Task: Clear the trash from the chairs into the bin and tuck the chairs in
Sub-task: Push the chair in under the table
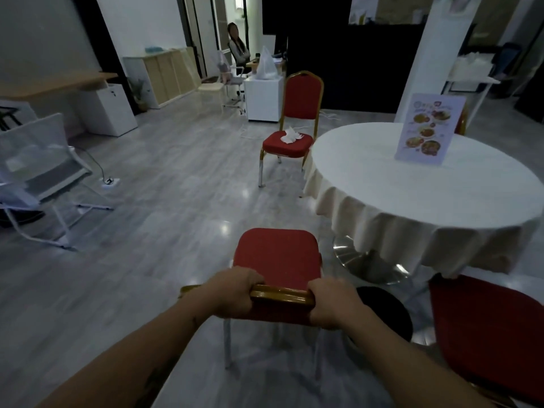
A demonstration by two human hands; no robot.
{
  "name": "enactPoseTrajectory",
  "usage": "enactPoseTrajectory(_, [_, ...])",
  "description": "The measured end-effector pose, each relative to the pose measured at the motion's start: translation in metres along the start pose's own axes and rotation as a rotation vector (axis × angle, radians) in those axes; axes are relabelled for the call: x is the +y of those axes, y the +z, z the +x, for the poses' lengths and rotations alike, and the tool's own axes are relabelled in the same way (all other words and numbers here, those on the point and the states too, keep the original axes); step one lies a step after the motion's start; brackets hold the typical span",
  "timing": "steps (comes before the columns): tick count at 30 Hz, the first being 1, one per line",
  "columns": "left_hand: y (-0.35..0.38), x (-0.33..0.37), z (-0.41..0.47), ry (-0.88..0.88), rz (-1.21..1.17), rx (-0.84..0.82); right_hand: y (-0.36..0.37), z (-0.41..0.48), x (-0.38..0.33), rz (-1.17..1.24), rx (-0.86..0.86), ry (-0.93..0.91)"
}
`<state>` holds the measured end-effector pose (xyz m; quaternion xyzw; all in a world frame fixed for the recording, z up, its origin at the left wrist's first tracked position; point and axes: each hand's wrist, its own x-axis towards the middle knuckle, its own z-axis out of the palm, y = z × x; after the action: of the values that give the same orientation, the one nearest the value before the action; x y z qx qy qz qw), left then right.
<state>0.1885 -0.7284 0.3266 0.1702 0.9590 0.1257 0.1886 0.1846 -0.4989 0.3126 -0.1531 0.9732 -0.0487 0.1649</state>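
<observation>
The gilt top rail of the near chair (276, 257) is gripped by both hands, left hand (232, 293) and right hand (332, 301), fingers closed around it. Its seat is bare. Crumpled tissue (290, 134) is seen on the far chair (290, 142), beside the round counter (412, 184). A black bin (385, 313) is noted near the right hand

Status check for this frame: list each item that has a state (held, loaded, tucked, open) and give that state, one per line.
Left hand: closed on the near chair's top rail.
Right hand: closed on the same rail.
Near chair: seat bare, not tucked in.
Far chair: pulled out, crumpled tissue on seat.
Bin: open, beside the table.
</observation>
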Motion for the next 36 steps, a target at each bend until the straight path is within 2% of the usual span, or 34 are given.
enactPoseTrajectory(7, [-0.018, -0.029, 0.017, 0.077, 0.025, 0.000, 0.002, 0.014, -0.019, -0.019, 0.144, 0.113])
enactPoseTrajectory(17, [-0.055, -0.065, 0.065, 0.018, -0.017, -0.094, -0.013, 0.058, -0.029, 0.084, 0.127, 0.147])
enactPoseTrajectory(23, [-0.074, -0.077, 0.102, -0.034, -0.036, -0.161, -0.018, 0.087, -0.014, 0.139, 0.181, 0.140])
enactPoseTrajectory(36, [-0.106, -0.093, 0.168, 0.040, 0.008, -0.235, -0.037, 0.128, -0.001, 0.245, 0.168, 0.257])
